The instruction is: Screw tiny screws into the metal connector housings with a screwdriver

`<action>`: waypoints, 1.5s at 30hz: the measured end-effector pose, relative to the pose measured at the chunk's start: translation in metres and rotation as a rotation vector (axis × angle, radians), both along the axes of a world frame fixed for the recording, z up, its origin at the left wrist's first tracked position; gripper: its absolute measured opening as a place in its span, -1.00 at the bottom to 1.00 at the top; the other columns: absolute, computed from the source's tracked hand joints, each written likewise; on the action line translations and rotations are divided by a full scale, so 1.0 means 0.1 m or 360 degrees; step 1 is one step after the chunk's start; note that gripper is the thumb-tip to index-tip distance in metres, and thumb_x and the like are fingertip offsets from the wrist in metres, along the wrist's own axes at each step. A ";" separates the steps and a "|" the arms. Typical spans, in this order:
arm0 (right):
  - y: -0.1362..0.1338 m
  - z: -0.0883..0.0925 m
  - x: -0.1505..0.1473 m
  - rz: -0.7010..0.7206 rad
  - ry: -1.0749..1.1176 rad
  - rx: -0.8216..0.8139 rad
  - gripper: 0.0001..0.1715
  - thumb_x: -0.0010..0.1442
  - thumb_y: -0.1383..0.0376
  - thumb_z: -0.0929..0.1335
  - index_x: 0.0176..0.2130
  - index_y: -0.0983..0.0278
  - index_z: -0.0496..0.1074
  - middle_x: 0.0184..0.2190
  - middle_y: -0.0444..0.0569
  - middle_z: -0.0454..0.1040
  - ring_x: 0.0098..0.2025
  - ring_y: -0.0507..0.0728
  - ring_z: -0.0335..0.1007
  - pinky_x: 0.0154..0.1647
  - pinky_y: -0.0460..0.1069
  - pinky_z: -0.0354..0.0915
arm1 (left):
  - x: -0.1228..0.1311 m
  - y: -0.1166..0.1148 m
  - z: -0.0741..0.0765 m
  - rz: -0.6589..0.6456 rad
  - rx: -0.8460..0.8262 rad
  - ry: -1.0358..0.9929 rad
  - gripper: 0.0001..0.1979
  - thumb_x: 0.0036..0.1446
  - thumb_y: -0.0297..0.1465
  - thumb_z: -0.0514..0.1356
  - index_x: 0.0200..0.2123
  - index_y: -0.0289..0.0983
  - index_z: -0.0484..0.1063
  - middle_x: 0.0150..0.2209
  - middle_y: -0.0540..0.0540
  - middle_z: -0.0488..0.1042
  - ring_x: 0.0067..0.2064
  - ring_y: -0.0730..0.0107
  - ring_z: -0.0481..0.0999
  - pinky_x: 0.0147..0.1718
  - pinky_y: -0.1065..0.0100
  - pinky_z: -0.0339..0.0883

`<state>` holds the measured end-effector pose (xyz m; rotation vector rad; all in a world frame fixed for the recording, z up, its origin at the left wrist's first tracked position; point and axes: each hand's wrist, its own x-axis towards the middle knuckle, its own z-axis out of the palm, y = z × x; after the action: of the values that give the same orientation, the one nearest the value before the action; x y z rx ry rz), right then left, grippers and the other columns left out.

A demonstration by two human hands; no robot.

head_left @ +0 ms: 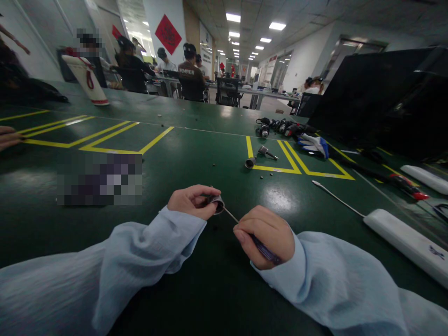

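Between the thumb and fingers of my left hand (192, 201) is a small round metal cup-shaped part (218, 204), its open end turned to the right. My right hand (264, 235) is closed around the dark purple handle of a screwdriver (231, 215). The thin shaft points up and left, with its tip at the mouth of the metal part; how far in the tip reaches is hidden. Beyond my right hand, a similar metal cup (249, 163) and a metal piece with a stem (268, 152) lie on the green table (196, 149).
Yellow tape (280, 170) marks boxes on the table. Further right lie dark metal parts (264, 130), a blue-white glove (313, 144), a red-black tool (408, 186) and a white power strip (402, 240). A white container (87, 79) stands far left; another person's hand (9, 137) shows at the left edge.
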<state>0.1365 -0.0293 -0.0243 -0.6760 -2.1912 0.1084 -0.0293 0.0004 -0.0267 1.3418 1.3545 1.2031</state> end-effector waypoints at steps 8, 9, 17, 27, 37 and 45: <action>-0.04 0.02 0.03 0.0044 0.0265 -0.0289 -0.74 0.10 0.37 0.21 -0.56 0.34 0.35 -0.68 -0.05 0.36 -0.59 0.00 0.25 -0.54 -0.07 0.21 | -0.03 0.04 -0.03 -0.0028 0.0010 0.0138 -0.73 -0.26 -0.44 0.20 -0.36 -0.36 0.45 -0.53 -0.10 0.53 -0.43 0.28 0.54 -0.37 0.35 0.46; -0.04 0.01 0.04 0.0042 0.0346 -0.0378 -0.71 0.10 0.36 0.21 -0.59 0.34 0.35 -0.71 -0.08 0.34 -0.62 -0.02 0.24 -0.56 -0.08 0.20 | -0.04 0.05 -0.03 -0.0024 0.0004 0.0145 -0.72 -0.26 -0.43 0.21 -0.36 -0.37 0.45 -0.53 -0.10 0.53 -0.43 0.28 0.54 -0.37 0.34 0.46; 0.02 -0.10 0.00 -0.0254 0.0590 -0.1075 -0.61 0.10 0.20 0.24 -0.64 0.32 0.39 -0.76 -0.11 0.35 -0.68 -0.05 0.26 -0.61 -0.14 0.19 | -0.08 -0.01 0.06 -0.0059 -0.0237 -0.0077 -0.69 -0.30 -0.42 0.24 -0.36 -0.35 0.43 -0.51 -0.07 0.50 -0.38 0.22 0.53 -0.40 0.23 0.49; 0.03 -0.09 -0.02 -0.0245 0.0551 -0.1303 -0.59 0.09 0.15 0.25 -0.62 0.33 0.40 -0.76 -0.12 0.36 -0.68 -0.06 0.25 -0.62 -0.16 0.19 | -0.04 -0.10 0.13 -0.0058 -0.0484 -0.0099 -0.65 -0.40 -0.43 0.30 -0.39 -0.35 0.44 -0.54 -0.04 0.49 -0.39 0.24 0.52 -0.45 0.32 0.48; 0.02 -0.11 -0.02 -0.0188 0.0607 -0.1387 -0.58 0.09 0.11 0.25 -0.61 0.32 0.41 -0.75 -0.11 0.37 -0.68 -0.05 0.26 -0.62 -0.14 0.21 | -0.04 -0.09 0.11 -0.0064 -0.0526 -0.0139 -0.66 -0.38 -0.49 0.27 -0.37 -0.35 0.42 -0.54 -0.03 0.50 -0.41 0.26 0.53 -0.48 0.37 0.49; 0.03 -0.16 -0.04 -0.0040 0.0541 -0.0956 -0.64 0.10 0.25 0.25 -0.63 0.35 0.41 -0.75 -0.10 0.38 -0.66 -0.06 0.28 -0.58 -0.15 0.22 | -0.04 -0.09 0.10 -0.0042 -0.0520 -0.0082 -0.68 -0.35 -0.50 0.24 -0.36 -0.34 0.42 -0.55 -0.04 0.50 -0.45 0.28 0.53 -0.50 0.37 0.48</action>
<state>0.1324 -0.0268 -0.0399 -0.9313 -1.8142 0.8310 -0.0336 -0.0084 -0.0168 1.0859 1.4210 0.9432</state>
